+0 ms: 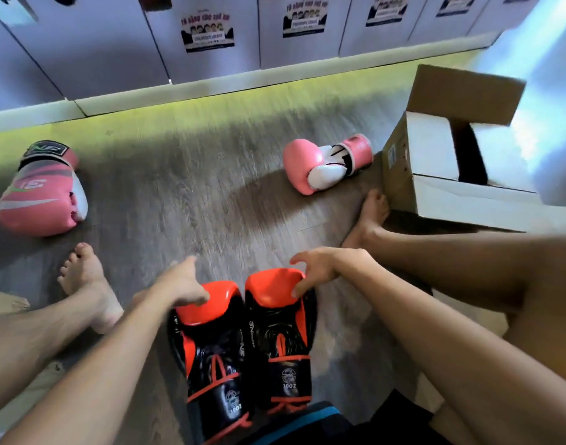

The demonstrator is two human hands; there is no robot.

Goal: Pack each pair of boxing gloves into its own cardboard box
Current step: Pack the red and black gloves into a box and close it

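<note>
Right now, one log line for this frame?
phase: grasp | left hand: grips left orange glove | right hand: open, touches right orange glove | cardboard box: open | pink gloves: on floor, apart

"Where did you have room to reach?"
"Across the bare floor [185,200], between the left pink glove [40,191] and the right pink glove [323,165]."
"What hemmed you in?"
"Your left foot [85,284], your right foot [370,216], and the open box [400,175] touching it."
</note>
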